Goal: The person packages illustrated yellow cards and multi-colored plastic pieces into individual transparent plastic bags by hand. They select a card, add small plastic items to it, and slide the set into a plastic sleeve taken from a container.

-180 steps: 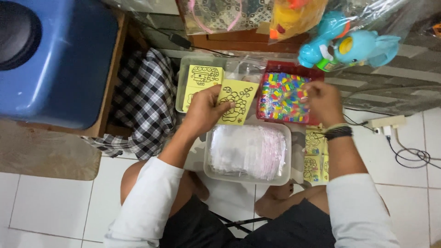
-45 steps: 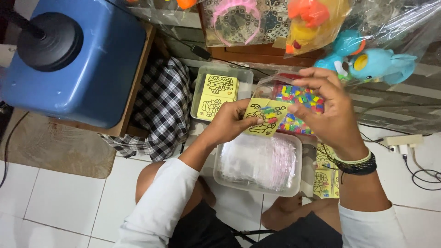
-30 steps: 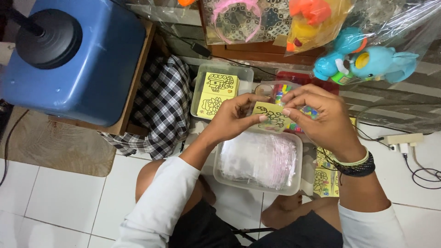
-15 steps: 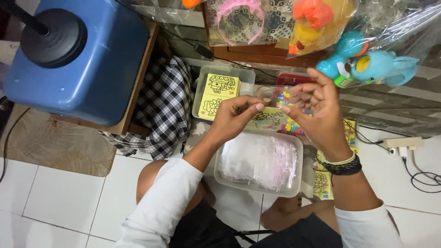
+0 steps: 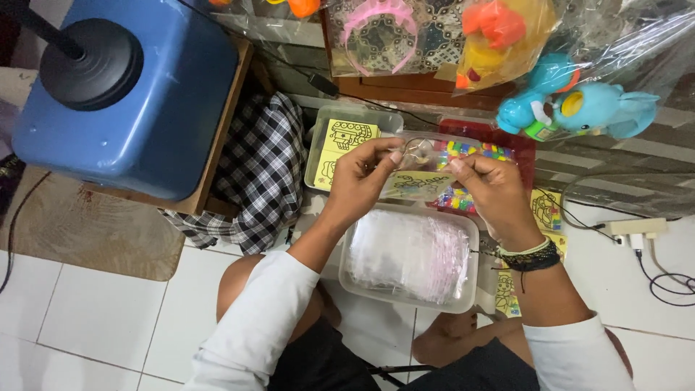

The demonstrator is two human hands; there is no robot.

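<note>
My left hand (image 5: pixel 362 174) and my right hand (image 5: pixel 489 190) together hold a small clear plastic bag (image 5: pixel 418 161) with a yellow printed card (image 5: pixel 420 182) inside it, above the floor. Both hands pinch the bag near its top edge. Right below them sits a clear tub (image 5: pixel 405 289) full of empty clear bags. Behind my left hand a second clear tub (image 5: pixel 318 137) holds more yellow cards. A red tray (image 5: pixel 523 148) of small many-coloured pieces lies behind my right hand.
A big blue water container (image 5: pixel 137 101) with a black cap stands on a wooden stand at the left, a checked cloth (image 5: pixel 253 174) beside it. Bagged plastic toys (image 5: pixel 579 108) hang at the back. A white power strip (image 5: pixel 637 228) and cables lie at the right.
Six seconds ago my left hand held a bare yellow card and my right hand was at the red tray. Now the card is inside a clear bag and both hands grip the bag's top.
</note>
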